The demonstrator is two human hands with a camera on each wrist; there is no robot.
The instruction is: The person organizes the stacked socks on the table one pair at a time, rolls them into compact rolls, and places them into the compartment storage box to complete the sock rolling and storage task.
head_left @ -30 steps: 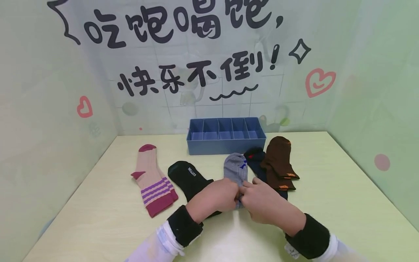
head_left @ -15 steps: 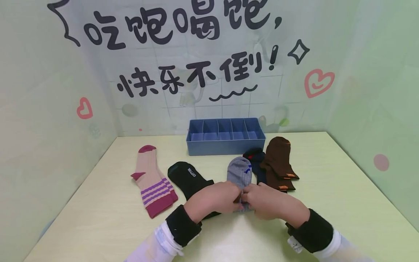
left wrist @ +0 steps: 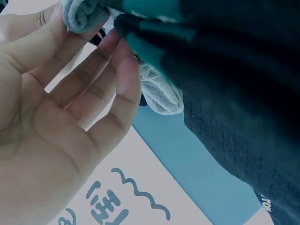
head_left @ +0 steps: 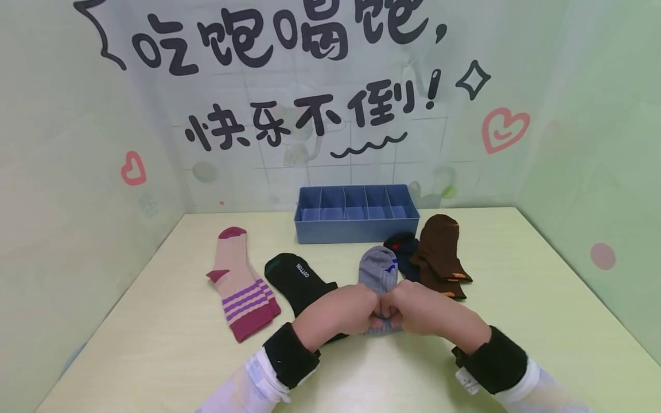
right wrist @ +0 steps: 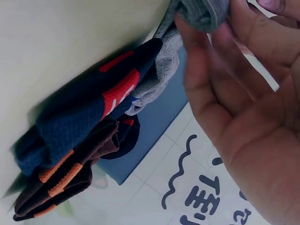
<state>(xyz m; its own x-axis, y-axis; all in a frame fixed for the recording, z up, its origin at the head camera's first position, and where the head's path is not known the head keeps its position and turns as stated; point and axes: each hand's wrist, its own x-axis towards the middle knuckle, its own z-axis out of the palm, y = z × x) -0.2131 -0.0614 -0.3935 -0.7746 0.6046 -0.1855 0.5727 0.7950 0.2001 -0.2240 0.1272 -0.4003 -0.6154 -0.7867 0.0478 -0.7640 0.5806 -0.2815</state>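
A grey sock (head_left: 378, 267) with a blue mark lies in the middle of the table, its toe pointing away from me. My left hand (head_left: 341, 310) and right hand (head_left: 426, 310) meet over its near end, knuckles side by side. In the left wrist view that end is a rolled bundle (left wrist: 84, 16), pinched between thumb and fingers of the left hand. The right wrist view shows the right thumb and fingers around the other side of the roll (right wrist: 204, 14). The unrolled grey part (right wrist: 161, 77) stretches away from the hands.
Left of the hands lie black socks (head_left: 294, 281) and pink socks with purple stripes (head_left: 242, 287). Brown socks (head_left: 439, 252) overlap navy socks (head_left: 405, 252) on the right. A blue five-slot box, or several-slot organiser (head_left: 356, 232), stands behind, against the back wall.
The grey sock has shifted slightly right and nearer to me. Both hands have stayed on its near end, with their fingers changing position; the right forearm has swung a little outward.
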